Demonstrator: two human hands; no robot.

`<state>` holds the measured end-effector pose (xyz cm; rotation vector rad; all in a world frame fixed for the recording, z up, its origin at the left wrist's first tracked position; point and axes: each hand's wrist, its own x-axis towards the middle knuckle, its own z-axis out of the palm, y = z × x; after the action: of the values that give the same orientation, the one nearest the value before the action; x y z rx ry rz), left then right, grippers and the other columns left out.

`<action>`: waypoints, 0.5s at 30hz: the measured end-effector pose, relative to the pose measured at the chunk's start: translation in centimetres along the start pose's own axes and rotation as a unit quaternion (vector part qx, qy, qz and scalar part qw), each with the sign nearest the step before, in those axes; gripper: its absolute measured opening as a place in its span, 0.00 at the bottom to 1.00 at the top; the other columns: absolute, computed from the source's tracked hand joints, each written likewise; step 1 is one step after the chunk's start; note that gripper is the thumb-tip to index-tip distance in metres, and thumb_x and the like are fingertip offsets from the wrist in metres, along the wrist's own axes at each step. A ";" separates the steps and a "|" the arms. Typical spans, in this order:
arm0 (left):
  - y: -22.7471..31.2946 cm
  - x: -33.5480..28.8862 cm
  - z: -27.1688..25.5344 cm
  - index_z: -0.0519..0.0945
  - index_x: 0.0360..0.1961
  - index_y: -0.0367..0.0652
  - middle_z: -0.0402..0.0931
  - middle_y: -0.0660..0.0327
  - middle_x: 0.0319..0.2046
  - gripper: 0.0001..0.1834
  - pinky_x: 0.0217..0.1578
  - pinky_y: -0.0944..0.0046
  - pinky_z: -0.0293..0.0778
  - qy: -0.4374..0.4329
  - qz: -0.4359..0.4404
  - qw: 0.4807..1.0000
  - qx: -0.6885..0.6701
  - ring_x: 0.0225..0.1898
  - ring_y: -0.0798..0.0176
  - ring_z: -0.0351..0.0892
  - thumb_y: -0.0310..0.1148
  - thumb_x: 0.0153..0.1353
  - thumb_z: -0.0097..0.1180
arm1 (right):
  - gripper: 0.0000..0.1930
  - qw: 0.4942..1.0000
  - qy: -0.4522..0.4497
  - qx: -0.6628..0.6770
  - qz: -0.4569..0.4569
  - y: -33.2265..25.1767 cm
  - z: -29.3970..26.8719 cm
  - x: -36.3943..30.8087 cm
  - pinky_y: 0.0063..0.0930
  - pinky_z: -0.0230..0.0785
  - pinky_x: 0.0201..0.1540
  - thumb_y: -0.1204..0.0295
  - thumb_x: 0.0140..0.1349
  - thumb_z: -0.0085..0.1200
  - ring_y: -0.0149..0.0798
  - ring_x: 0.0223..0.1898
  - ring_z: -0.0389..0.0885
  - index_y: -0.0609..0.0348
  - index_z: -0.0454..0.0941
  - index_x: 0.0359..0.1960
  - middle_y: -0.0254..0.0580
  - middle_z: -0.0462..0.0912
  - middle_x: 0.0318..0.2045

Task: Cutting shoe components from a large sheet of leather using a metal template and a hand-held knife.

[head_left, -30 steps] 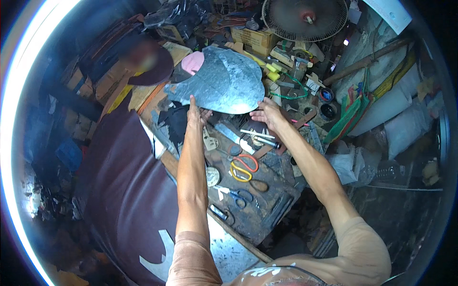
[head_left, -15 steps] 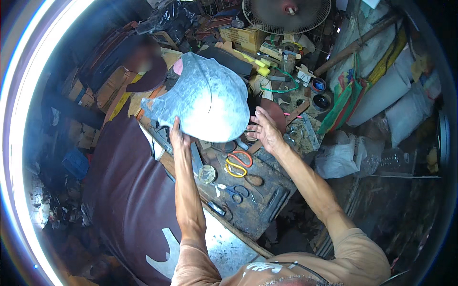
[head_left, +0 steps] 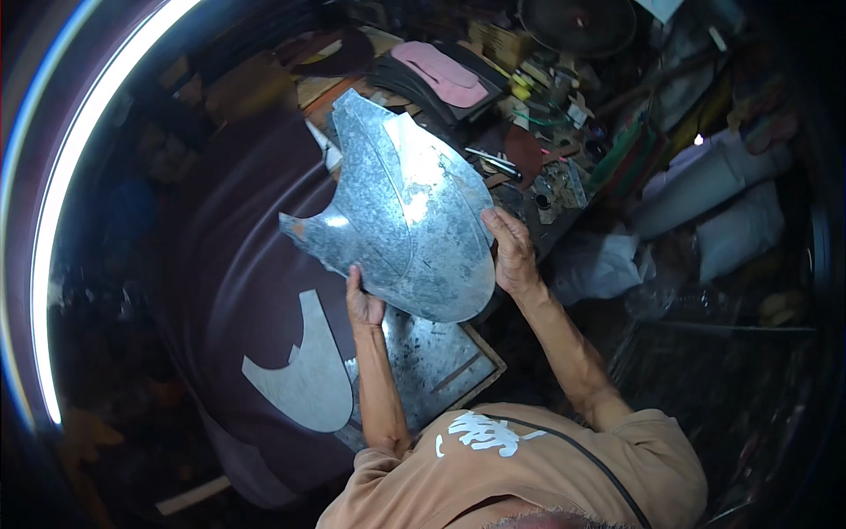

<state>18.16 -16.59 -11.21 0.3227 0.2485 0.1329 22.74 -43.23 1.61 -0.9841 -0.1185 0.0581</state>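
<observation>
A large, curved sheet-metal pattern (head_left: 379,185), grey and mottled with a bright glare, is held up in front of me. My left hand (head_left: 364,307) grips its lower left edge, the thumb lying on the upper face. At the right edge my right hand (head_left: 514,254) is closed on the same sheet, thumb on top. Most fingers of both hands are hidden beneath it. Below and left of it, a smaller pale grey pattern piece (head_left: 310,388) of similar outline lies on a wide dark brown leather-like sheet (head_left: 220,256).
A metal-topped board (head_left: 410,366) with a wooden edge lies under my left forearm. Beyond the pattern are a pink oval-ended piece (head_left: 441,75) on a dark stack, a silver pen-like tool (head_left: 495,164) and cluttered small items. White sacks (head_left: 740,225) stand right; a fan (head_left: 577,25) stands far back.
The metal pattern has come nearer to me and turned, uncovering the pink piece. My right hand, open and apart from it before, now grips its right edge. The view has shifted left.
</observation>
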 end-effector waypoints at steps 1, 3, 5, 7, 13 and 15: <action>-0.1 -1.5 -0.7 0.71 0.59 0.38 0.71 0.54 0.59 0.20 0.64 0.46 0.61 -0.022 -0.020 0.999 -0.030 0.60 0.53 0.70 0.36 0.70 0.48 | 0.12 1.000 -0.015 -0.010 -0.001 -0.6 1.4 -1.3 0.21 0.65 0.50 0.66 0.68 0.50 0.24 0.42 0.75 0.60 0.79 0.45 0.31 0.81 0.40; -0.4 -3.4 -2.7 0.71 0.59 0.37 0.71 0.54 0.59 0.21 0.65 0.47 0.60 -0.051 -0.042 0.992 -0.104 0.61 0.53 0.69 0.37 0.70 0.47 | 0.10 0.991 0.048 -0.080 -0.092 -2.4 4.6 -3.9 0.20 0.64 0.49 0.68 0.67 0.51 0.25 0.41 0.74 0.61 0.80 0.40 0.30 0.80 0.37; -0.6 -4.3 -5.2 0.71 0.59 0.37 0.71 0.54 0.59 0.21 0.65 0.46 0.59 0.014 -0.027 0.990 -0.140 0.62 0.52 0.67 0.37 0.69 0.48 | 0.10 0.991 0.062 -0.048 -0.106 -2.5 5.2 -5.2 0.20 0.64 0.49 0.69 0.66 0.52 0.26 0.41 0.74 0.62 0.80 0.40 0.31 0.80 0.38; 0.6 -6.1 -5.9 0.70 0.60 0.36 0.70 0.53 0.60 0.23 0.65 0.44 0.59 -0.153 -0.091 0.969 -0.171 0.62 0.50 0.67 0.39 0.69 0.49 | 0.09 0.983 0.103 -0.011 -0.149 -3.9 5.3 -6.7 0.21 0.64 0.50 0.70 0.65 0.53 0.28 0.43 0.74 0.63 0.80 0.40 0.33 0.80 0.39; 5.2 -10.3 -8.6 0.69 0.61 0.38 0.69 0.53 0.61 0.25 0.65 0.41 0.57 -0.132 -0.052 0.984 -0.105 0.62 0.47 0.66 0.41 0.68 0.50 | 0.11 0.971 0.130 0.063 -0.192 -5.4 5.1 -13.0 0.30 0.67 0.53 0.69 0.66 0.53 0.34 0.47 0.76 0.61 0.78 0.44 0.36 0.80 0.42; 6.4 -10.6 -9.0 0.70 0.60 0.38 0.70 0.53 0.60 0.25 0.65 0.41 0.57 -0.157 -0.068 0.979 -0.114 0.62 0.48 0.66 0.42 0.68 0.50 | 0.12 0.966 0.124 0.080 -0.214 -6.7 3.0 -13.9 0.33 0.66 0.57 0.70 0.63 0.56 0.37 0.50 0.77 0.60 0.78 0.46 0.37 0.81 0.46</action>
<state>5.00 -9.72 -15.08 0.0954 -0.0586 -0.0262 8.55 -45.85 7.83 -0.7800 -0.0922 -0.4453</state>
